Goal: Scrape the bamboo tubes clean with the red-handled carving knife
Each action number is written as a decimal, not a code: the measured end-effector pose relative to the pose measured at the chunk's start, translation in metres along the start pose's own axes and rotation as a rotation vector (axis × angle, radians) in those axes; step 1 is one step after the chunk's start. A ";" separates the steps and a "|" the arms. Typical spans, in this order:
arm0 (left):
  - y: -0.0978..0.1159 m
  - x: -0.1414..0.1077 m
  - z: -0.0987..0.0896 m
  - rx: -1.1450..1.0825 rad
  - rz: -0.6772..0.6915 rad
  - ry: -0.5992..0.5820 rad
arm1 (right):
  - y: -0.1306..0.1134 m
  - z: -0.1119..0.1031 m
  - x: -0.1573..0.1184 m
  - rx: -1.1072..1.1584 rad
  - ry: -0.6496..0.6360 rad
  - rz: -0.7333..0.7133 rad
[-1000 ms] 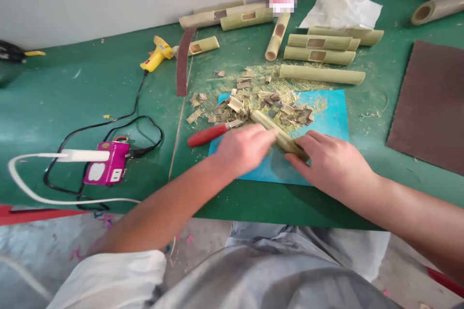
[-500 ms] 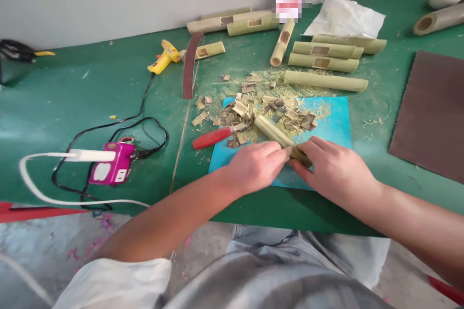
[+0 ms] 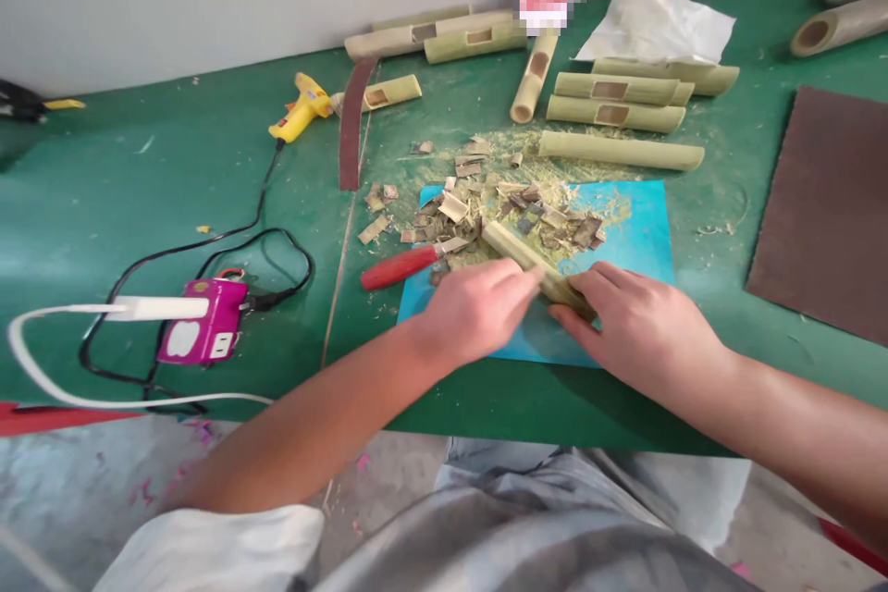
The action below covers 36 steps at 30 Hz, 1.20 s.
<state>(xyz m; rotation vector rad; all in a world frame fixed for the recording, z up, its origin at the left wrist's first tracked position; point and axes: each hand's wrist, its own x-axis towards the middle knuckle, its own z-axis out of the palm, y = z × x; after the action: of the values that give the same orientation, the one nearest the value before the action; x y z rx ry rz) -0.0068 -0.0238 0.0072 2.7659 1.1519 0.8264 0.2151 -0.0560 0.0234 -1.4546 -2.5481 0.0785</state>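
Note:
A pale green bamboo tube lies slantwise between my hands, over a blue sheet. My right hand grips its near end, thumb below and fingers on top. Curled against the tube's near side is my left hand, its fingers pressed together at the tube; whether a small piece sits under the fingertips is hidden. Bamboo chips and shavings are heaped around the tube's far end. Left of the heap rests a red-handled knife, its blade towards the chips.
Several bamboo pieces with cut windows lie at the back, near a crumpled white sheet. A brown sandpaper strip and yellow glue gun are at left. A purple power socket trails cables. A dark brown sheet is at right.
My left hand has slid a little up and left along the tube, away from my right hand. My right hand keeps its grip. The whole view has shifted slightly.

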 end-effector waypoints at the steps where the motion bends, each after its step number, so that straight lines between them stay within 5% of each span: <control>1: 0.000 0.000 0.000 -0.027 0.014 -0.012 | 0.000 0.000 0.000 -0.002 0.004 -0.003; 5: 0.001 0.000 0.001 0.005 -0.103 0.027 | 0.001 0.001 0.000 0.005 0.012 0.004; 9: 0.002 0.000 0.000 -0.062 0.017 -0.038 | 0.001 0.001 0.000 0.019 -0.012 0.014; 12: 0.003 0.000 0.001 0.016 -0.097 0.046 | 0.001 0.000 0.000 0.027 -0.021 0.017; 15: 0.005 0.001 0.001 -0.005 0.042 -0.012 | 0.001 0.000 0.000 0.016 -0.008 0.002; 19: 0.001 0.002 0.001 0.055 -0.080 0.051 | 0.001 0.002 0.000 0.000 0.028 0.001; 23: 0.001 0.001 0.002 -0.038 0.019 -0.001 | 0.000 0.002 0.001 -0.002 0.014 -0.005; 26: 0.004 0.000 0.003 -0.015 -0.080 0.070 | 0.000 0.001 0.001 -0.002 -0.006 0.007; 30: 0.006 0.002 0.005 -0.017 0.041 -0.005 | 0.002 0.000 0.002 0.003 -0.023 0.005; 33: 0.004 0.003 0.006 -0.025 -0.064 0.039 | 0.003 0.001 0.002 0.004 -0.007 0.002; 36: 0.003 0.003 0.008 -0.091 -0.009 0.007 | 0.003 0.000 0.003 0.008 -0.006 -0.006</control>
<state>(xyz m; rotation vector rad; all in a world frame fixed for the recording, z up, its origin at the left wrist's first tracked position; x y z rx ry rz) 0.0009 -0.0224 0.0026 2.6852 1.0986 0.8655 0.2157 -0.0520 0.0230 -1.4458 -2.5544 0.0917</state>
